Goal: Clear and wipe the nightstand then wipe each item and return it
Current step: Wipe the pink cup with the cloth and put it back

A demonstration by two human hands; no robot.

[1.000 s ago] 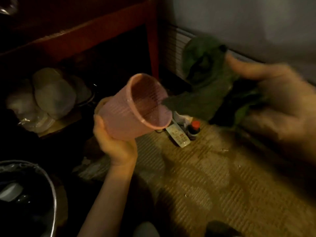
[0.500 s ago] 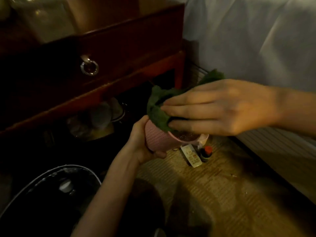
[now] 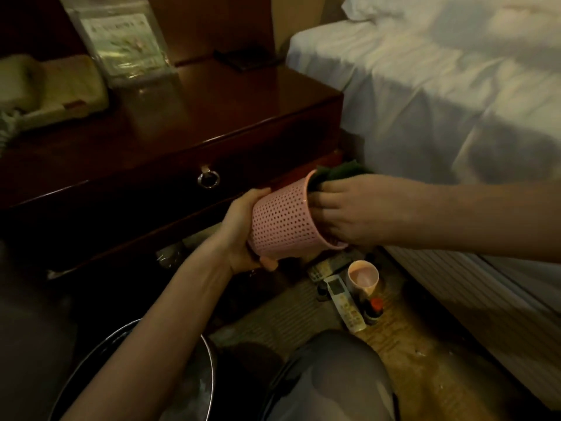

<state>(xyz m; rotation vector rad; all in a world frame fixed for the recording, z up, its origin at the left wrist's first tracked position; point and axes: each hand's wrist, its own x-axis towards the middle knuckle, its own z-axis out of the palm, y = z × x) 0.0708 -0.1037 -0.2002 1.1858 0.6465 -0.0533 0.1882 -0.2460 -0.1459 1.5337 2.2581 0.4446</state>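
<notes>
A person crouching beside a hotel-style bed is wiping a pink perforated basket (image 3: 282, 221) at the centre of the frame. The left hand (image 3: 243, 235) is gripping the basket's closed base, tipping its mouth toward the right of the frame. The right hand (image 3: 340, 208) is pushing a green cloth (image 3: 337, 174) into that mouth, its fingers curled around the cloth and partly hidden past the rim.

A second ago the cloth was hanging loose in the right hand, well apart from the basket; half a second ago it was being pressed over the rim. Now it is going inside, which suggests the wiping of this item is moving from the rim to the interior.

The dark wooden nightstand (image 3: 212, 123) is filling the upper left of the frame, its top shining and mostly bare along the front edge, though a cream telephone (image 3: 51, 86) and a plastic card stand (image 3: 121, 38) are sitting at the back. The basket is hovering just in front of the drawer pull (image 3: 208, 178), close to the lower rail.

Several items are waiting on the floor mat at lower centre: a white remote control (image 3: 344, 302), a second remote (image 3: 329, 264), a pink cup (image 3: 362, 276) and a small red-capped bottle (image 3: 375, 308). So returning things looks some way off.

Room is tight: the white bed sheet (image 3: 425, 101) is rising immediately right of the hands, a lined waste bin (image 3: 170, 384) and the person's knee (image 3: 331, 378) are crowding the bottom of the frame, and the clearest path back appears to be upward over the nightstand's front edge.
</notes>
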